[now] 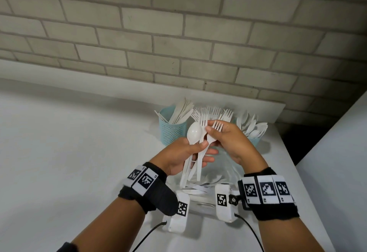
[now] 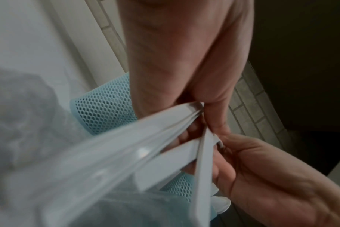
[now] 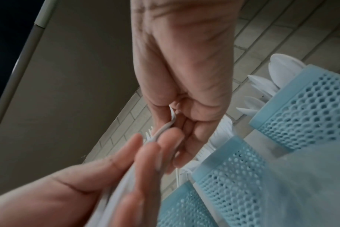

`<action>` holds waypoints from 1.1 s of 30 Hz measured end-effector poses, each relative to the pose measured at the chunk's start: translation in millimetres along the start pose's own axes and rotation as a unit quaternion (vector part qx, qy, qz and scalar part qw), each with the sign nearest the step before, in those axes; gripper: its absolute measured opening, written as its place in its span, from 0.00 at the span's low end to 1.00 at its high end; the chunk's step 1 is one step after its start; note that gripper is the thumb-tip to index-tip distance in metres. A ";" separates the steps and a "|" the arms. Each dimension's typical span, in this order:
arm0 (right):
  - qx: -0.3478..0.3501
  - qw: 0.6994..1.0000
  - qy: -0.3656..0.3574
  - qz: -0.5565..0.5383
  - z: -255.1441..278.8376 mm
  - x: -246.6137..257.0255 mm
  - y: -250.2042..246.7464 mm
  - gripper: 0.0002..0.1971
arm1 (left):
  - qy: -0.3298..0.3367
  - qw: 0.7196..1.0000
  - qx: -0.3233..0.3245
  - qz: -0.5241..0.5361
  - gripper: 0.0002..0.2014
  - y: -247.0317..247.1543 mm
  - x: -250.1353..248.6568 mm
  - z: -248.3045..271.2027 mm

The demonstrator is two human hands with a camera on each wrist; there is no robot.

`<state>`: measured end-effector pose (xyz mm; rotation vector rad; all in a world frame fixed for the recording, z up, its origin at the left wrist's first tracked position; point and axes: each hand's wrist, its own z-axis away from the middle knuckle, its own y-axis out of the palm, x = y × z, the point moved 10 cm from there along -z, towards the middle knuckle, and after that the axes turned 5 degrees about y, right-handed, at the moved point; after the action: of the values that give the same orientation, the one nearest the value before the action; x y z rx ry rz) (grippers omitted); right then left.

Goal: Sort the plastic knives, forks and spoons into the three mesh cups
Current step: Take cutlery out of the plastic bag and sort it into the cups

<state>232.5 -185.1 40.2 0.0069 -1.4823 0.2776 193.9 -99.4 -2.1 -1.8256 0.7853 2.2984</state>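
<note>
My left hand (image 1: 205, 149) grips a small bundle of white plastic cutlery, a spoon (image 1: 194, 132) and a fork (image 1: 203, 121) among them, with the handles (image 2: 145, 145) hanging below the palm. My right hand (image 1: 212, 132) pinches another white fork (image 1: 217, 126) just below its tines, right beside the bundle. Three light blue mesh cups stand in a row behind the hands. The left cup (image 1: 171, 131) holds knives, the middle cup (image 3: 233, 169) holds forks (image 1: 213, 111), and the right cup (image 3: 311, 107) holds spoons (image 1: 253, 127).
A clear plastic bag (image 1: 226, 165) with more white cutlery (image 1: 195, 189) lies on the white table (image 1: 79, 152) beneath my hands. A brick wall (image 1: 178, 43) rises behind the cups. The table's right edge (image 1: 309, 182) runs close to my right wrist.
</note>
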 end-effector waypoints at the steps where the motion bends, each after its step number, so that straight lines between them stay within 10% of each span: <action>1: -0.006 1.000 0.007 -0.004 -0.3 -1.4 0.4 0.10 | -0.004 1.000 0.003 0.000 0.09 0.3 1.4 -0.1; 7: -0.103 0.992 0.030 -0.060 -6.4 2.4 -27.7 0.09 | -0.008 1.000 -0.019 0.020 0.11 -8.3 4.6 -1.1; 16: -0.435 0.887 -0.138 -0.072 12.7 40.4 -112.2 0.07 | -0.003 0.990 -0.141 0.014 0.12 -38.3 7.9 -0.5; 26: -0.298 0.865 -0.035 0.403 -34.2 16.1 -51.1 0.16 | -0.008 0.993 -0.114 -0.007 0.07 -29.0 6.4 0.9; 33: -0.274 0.868 -0.042 0.412 -26.1 29.3 -49.3 0.25 | -0.003 0.996 -0.094 0.004 0.12 -23.1 5.9 0.6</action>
<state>269.1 -223.0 74.7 -1.1078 -1.5375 0.5316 200.7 -80.6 -15.2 -1.8905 0.5926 2.4566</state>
